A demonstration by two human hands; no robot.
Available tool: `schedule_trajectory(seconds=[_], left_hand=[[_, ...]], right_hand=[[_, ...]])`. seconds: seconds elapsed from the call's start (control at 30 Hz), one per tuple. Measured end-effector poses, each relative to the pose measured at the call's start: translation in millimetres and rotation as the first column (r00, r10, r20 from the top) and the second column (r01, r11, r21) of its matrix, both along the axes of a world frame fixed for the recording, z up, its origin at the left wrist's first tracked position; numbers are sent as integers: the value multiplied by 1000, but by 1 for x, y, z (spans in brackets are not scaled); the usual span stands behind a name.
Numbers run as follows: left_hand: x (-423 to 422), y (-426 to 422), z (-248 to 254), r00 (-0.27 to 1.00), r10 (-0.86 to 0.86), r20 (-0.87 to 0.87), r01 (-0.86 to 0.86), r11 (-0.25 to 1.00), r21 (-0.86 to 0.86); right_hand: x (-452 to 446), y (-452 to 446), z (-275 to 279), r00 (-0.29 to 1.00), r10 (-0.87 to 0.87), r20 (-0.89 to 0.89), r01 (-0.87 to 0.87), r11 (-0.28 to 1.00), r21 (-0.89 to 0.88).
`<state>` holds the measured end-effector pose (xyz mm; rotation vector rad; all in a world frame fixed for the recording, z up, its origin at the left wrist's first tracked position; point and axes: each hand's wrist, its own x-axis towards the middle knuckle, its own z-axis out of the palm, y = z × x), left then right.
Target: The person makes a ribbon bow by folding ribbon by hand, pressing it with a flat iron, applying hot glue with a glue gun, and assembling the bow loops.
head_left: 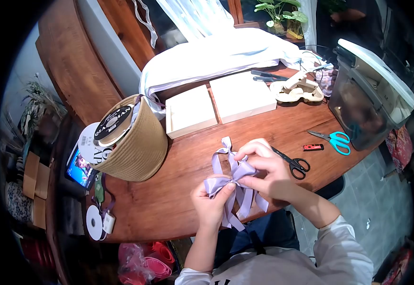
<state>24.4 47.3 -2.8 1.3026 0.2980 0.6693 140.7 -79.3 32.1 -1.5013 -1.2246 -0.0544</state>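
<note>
A lavender satin ribbon bow (245,169) is held between my two hands, above the near edge of the wooden table. My left hand (210,202) pinches the bow at its centre, thumb on top, with a loop sticking out to the left. On the bow's right side, my right hand (267,169) has its fingers closed on the right loop. Several ribbon tails hang below, and one strip curls up toward the far side. Just right of my right hand lie black-handled scissors (298,167), their blades partly hidden behind the hand.
Teal-handled scissors (336,140) and a red box cutter (313,147) lie to the right. A woven basket (143,147) with ribbon spools stands left, near a phone (79,167) and a white spool (94,222). Behind are two pale boxes (191,111) and a lidded plastic bin (359,102).
</note>
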Motion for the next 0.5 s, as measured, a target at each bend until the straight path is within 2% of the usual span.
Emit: schedule_trajectory(seconds=[0.03, 0.07, 0.17, 0.2, 0.33, 0.43, 0.5], left_hand=[[1, 0, 0, 1000, 12, -5, -12, 999, 34], [1, 0, -1, 1000, 26, -8, -25, 997, 67], [1, -2, -3, 999, -3, 35, -3, 986, 169], [1, -3, -1, 999, -34, 32, 28, 985, 169], [6, -2, 2, 979, -133, 153, 81, 947, 311], [12, -3, 1, 953, -180, 245, 90, 937, 337], [16, -1, 1, 932, -241, 270, 137, 925, 355]], right_hand=[[0, 0, -1, 988, -77, 132, 73, 997, 36], [3, 1, -3, 941, -148, 304, 104, 982, 155], [-2, -2, -18, 742, -391, 544, 203, 905, 372], [-3, -8, -17, 669, -413, 618, 213, 903, 374], [-5, -20, -11, 607, -435, 665, 227, 897, 380], [-7, -32, -14, 428, -445, 787, 218, 896, 388], [-4, -33, -18, 456, -356, 816, 141, 934, 328]])
